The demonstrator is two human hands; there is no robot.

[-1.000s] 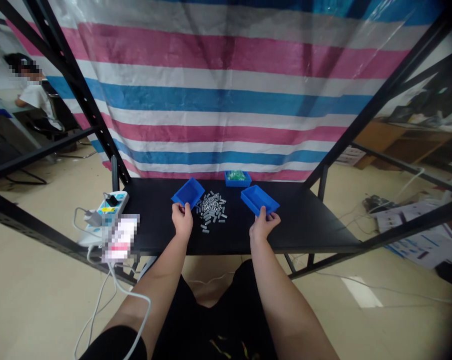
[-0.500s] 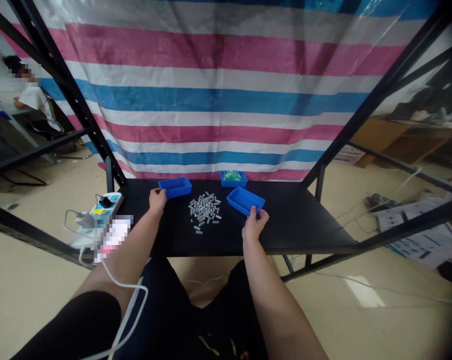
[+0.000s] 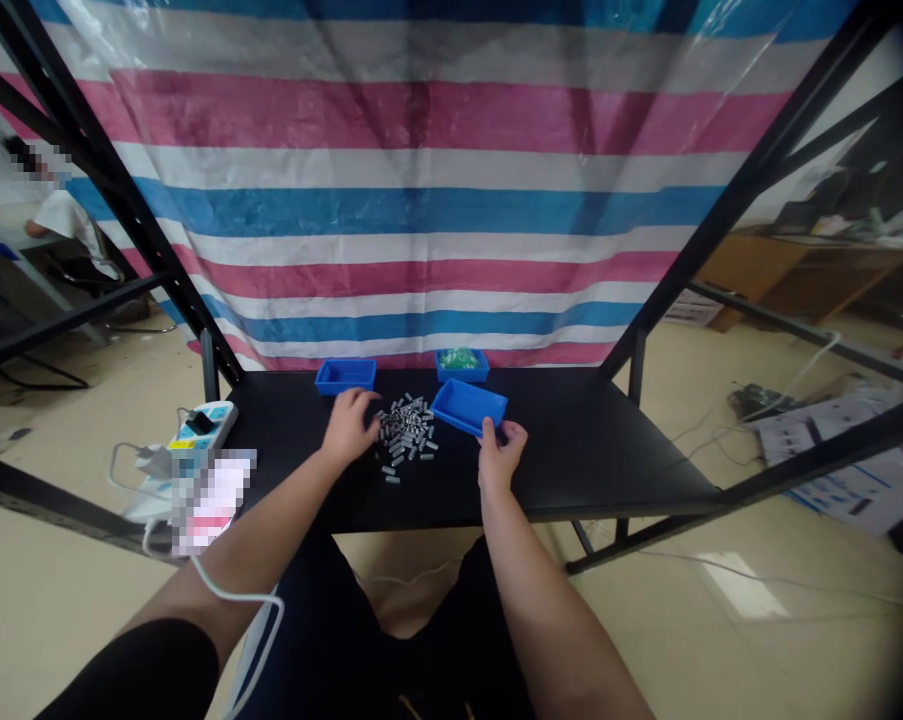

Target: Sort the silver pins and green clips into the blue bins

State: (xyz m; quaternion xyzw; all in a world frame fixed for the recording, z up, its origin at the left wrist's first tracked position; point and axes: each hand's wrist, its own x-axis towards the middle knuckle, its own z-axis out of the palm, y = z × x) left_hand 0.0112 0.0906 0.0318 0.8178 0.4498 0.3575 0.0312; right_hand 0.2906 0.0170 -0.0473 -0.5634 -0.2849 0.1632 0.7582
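Note:
On the black table (image 3: 286,490) lies a loose pile of small silvery metal cylinders (image 3: 408,428). My left hand (image 3: 350,425) is at the left edge of this pile, palm down, its fingers apart and curved; I see nothing held in it. My right hand (image 3: 502,445) grips the near right corner of a blue plastic tray (image 3: 470,405), thumb against its side. No contents show in this tray, which sits just right of the pile. A second blue tray (image 3: 346,377) stands at the back left, behind my left hand, with nothing visible inside.
At the back, a small blue box (image 3: 462,366) holds green and clear pieces. A power strip (image 3: 203,425) with plugs and a cable lies at the left end, beside a blurred-out phone-like object (image 3: 215,500). A striped sheet (image 3: 421,210) hangs behind. A person (image 3: 68,215) sits far left.
My left hand has let go of the back left tray and moved right to the pile. My right hand has shifted its tray leftward, closer to the cylinders.

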